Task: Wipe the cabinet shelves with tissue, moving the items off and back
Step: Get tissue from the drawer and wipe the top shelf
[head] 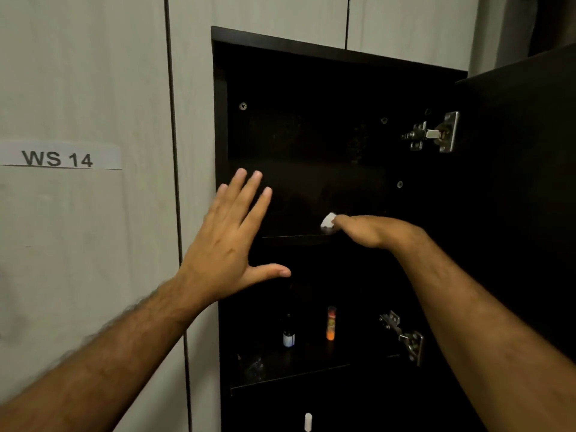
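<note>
- Head view: the right hand (367,230) lies palm-down on the upper shelf (296,236) of the open dark cabinet (219,120), its fingers pressing a small white tissue (328,220) onto the board; only a corner of the tissue shows past the fingertips.
- The left hand (227,241) is raised in front of the cabinet's left edge, fingers straight and spread apart, holding nothing; whether it touches the frame cannot be told.
- The upper shelf appears bare of items around the tissue, so the wiping of this level looks to be under way.
- Risk: the tissue is small and mostly hidden under the fingers, so it could bunch up or slip out during a stroke, leaving bare fingers dragging on the board.
- Risk: the interior is very dark, so missed patches in the back corners would be hard to spot.
- Risk: the upper hinge (436,134) juts out just right of the wiping arm; a wide stroke could knock the forearm against it.
- Below, on the lower shelf (290,374), stand a small dark bottle (288,333) and an orange tube (331,324), apart from each other; both would need moving before that level is wiped.
- A lower hinge (405,336) sits to their right, and the open door (523,182) crowds the right side.
- A paper label (59,155) reading WS 14 is on the pale panel to the left.
</note>
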`<state>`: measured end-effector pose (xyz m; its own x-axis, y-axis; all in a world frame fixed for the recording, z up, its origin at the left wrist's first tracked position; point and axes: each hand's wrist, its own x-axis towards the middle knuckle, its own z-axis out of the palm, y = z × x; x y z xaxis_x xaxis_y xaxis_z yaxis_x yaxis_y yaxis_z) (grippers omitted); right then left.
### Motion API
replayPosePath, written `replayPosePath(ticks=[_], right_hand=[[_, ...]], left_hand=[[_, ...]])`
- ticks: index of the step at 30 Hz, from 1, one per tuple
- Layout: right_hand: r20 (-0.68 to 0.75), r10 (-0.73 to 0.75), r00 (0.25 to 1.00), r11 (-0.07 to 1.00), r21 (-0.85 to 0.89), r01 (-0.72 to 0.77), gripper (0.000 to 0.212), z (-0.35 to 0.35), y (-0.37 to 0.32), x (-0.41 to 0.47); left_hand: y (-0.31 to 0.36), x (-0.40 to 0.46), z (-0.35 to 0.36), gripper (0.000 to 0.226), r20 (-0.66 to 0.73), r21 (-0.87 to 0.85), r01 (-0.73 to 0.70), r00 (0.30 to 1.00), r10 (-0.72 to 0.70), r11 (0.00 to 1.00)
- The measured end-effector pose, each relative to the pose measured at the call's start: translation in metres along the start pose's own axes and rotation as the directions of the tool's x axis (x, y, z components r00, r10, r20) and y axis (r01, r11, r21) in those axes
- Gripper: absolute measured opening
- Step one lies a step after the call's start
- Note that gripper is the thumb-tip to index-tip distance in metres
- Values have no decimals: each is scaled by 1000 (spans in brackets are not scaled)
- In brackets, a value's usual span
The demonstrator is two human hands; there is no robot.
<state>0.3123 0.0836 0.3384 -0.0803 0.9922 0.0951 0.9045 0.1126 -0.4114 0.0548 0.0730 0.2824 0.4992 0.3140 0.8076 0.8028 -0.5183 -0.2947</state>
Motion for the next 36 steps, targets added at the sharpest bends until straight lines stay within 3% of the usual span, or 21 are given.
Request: replayPosePath(ticks=[4,11,18,21,24,28,30,33,35,36], right_hand=[[-22,-61,998,998,-7,61,39,9,9,-24],[-11,254,967,967,-24,-254,44,-30,40,-6],[-3,243,970,967,-73,-242,58,-25,40,21],[-24,287,958,948,-134,-288,63,-27,43,20],[-70,308,949,924,-215,-316,52,-29,34,20],[-163,250,954,851,-434,-297,31,-39,25,11],[-294,176,940,809,-501,-308,21,-45,29,5],[-561,-97,822,780,-556,-287,15,-52,32,9],[-579,-287,763,717,-658,-230,24,-61,41,24],[-526,-325,786,658,-723,-212,29,-65,45,31]], left_hand=[[11,10,13,111,58,-51,-52,997,55,997],[16,41,24,114,229,-70,-12,973,28,997],[14,91,33,104,451,-87,55,892,-10,995],[13,100,37,102,444,-147,82,896,-8,986],[17,103,46,93,418,-171,92,908,-13,981],[19,105,52,93,402,-253,63,914,46,965],[17,107,53,95,388,-290,44,919,76,956],[12,105,57,92,367,-320,42,927,83,946],[12,102,61,90,387,-288,23,917,94,957],[12,101,63,90,393,-269,12,914,99,963]])
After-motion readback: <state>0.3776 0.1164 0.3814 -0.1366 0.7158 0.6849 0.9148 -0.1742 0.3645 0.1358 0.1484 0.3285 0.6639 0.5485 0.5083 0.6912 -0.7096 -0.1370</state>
